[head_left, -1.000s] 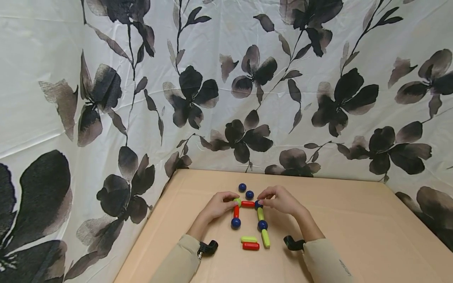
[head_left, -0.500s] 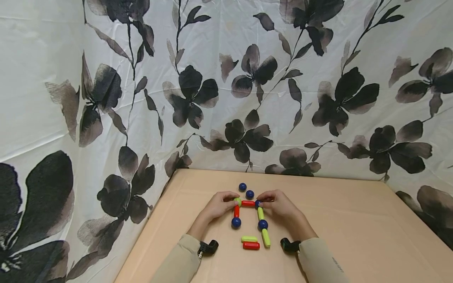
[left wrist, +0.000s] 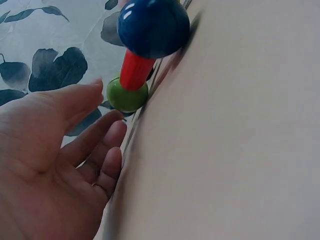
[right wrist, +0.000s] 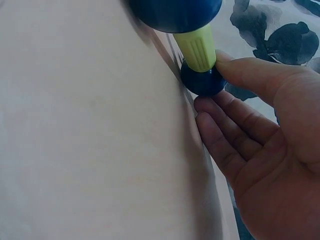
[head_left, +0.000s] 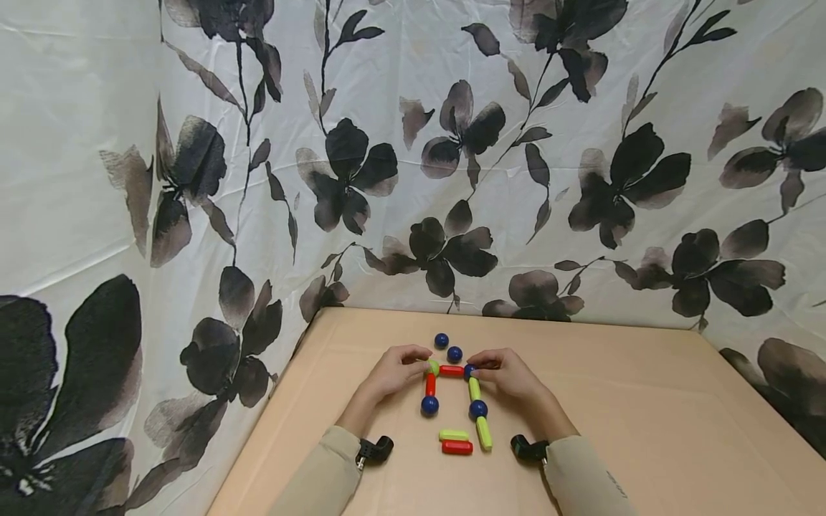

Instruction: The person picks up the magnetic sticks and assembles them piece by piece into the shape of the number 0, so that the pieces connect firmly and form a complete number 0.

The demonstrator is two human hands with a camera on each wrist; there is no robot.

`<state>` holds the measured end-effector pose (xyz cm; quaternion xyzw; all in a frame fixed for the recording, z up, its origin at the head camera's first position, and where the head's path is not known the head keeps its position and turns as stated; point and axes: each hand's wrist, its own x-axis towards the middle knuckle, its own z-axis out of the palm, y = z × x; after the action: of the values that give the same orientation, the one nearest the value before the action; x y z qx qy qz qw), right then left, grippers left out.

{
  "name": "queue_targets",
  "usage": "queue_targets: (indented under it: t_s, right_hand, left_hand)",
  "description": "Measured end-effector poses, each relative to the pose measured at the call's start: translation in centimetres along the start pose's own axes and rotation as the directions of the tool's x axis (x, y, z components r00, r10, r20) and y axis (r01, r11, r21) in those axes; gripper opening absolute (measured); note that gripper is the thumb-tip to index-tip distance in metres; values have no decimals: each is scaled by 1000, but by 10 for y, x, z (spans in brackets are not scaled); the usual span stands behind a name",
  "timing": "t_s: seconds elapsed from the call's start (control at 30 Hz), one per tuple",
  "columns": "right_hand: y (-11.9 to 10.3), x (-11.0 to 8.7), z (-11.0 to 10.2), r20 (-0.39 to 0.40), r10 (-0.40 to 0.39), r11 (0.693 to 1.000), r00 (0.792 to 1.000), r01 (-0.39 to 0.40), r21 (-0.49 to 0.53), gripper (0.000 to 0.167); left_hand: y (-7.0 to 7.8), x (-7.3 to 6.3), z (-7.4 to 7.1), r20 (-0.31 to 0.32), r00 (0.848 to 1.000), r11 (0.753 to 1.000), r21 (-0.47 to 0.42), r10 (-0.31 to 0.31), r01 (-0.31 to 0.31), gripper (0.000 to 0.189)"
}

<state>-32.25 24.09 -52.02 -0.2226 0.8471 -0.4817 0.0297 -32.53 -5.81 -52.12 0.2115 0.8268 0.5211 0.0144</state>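
A chain of toy building balls and rods lies on the table. At its far left corner is a green ball [head_left: 435,368], joined by a red rod [head_left: 452,371] to a blue corner ball [head_left: 470,372]. My left hand [head_left: 396,371] is beside the green ball; in the left wrist view its thumb and fingers stand slightly apart from it. My right hand [head_left: 511,375] pinches the blue corner ball, seen low between thumb and fingers in the right wrist view. Another red rod [head_left: 430,385] leads nearer to a blue ball [head_left: 429,405]. Yellow-green rods [head_left: 475,389] and a blue ball [head_left: 478,408] form the right side.
Two loose blue balls [head_left: 454,354] lie beyond the chain. Nearer to me, a loose yellow-green rod [head_left: 454,435] and red rod [head_left: 457,447] lie side by side. A floral cloth [head_left: 400,179] hangs behind the table [head_left: 645,401].
My right hand has drawn in closer around the blue corner ball, its fingers coming down. The left hand has shifted slightly left, its fingers loosening from the green ball. The chain keeps its shape.
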Motion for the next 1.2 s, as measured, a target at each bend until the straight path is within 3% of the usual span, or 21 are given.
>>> queue_targets:
  t_s: [0.1,0.2,0.33,0.43,0.53,0.67,0.8,0.9,1.1,1.2]
  right_hand:
    - [0,0,0,-3,-8,1000,1000,8,3,25]
    - [-1,-1,0,-1,-6,1000,1000,7,3,26]
    - [-2,-1,-1,0,-4,1000,1000,4,12,26]
    - [-2,-1,-1,0,-2,1000,1000,2,17,27]
    - [-1,-1,-1,4,2,1000,1000,-2,17,27]
    - [-1,0,-2,7,-24,1000,1000,24,5,27]
    - [1,0,-3,7,-37,999,999,37,-2,28]
    - [0,0,-3,8,-20,1000,1000,20,4,27]
    - [-1,-1,-3,8,-4,1000,1000,4,12,26]
    - [-1,-1,-3,10,-17,1000,1000,16,14,26]
  left_hand:
    - [3,-1,-7,-14,1000,1000,-6,-1,1,32]
    - [9,-3,-15,11,1000,1000,2,10,-10,34]
    - [26,-7,-27,87,995,999,2,51,-52,31]
    - [40,-10,-33,173,982,998,-10,69,-68,29]
    - [51,-14,-33,295,953,997,5,73,-78,31]
    - [60,-20,-26,455,887,992,59,75,-114,33]
    - [67,-24,-15,540,838,985,84,81,-149,31]
    - [72,-26,-8,564,822,984,88,79,-154,29]
    - [78,-30,2,585,809,981,113,64,-159,27]
    - [80,-32,7,612,789,978,124,57,-168,28]
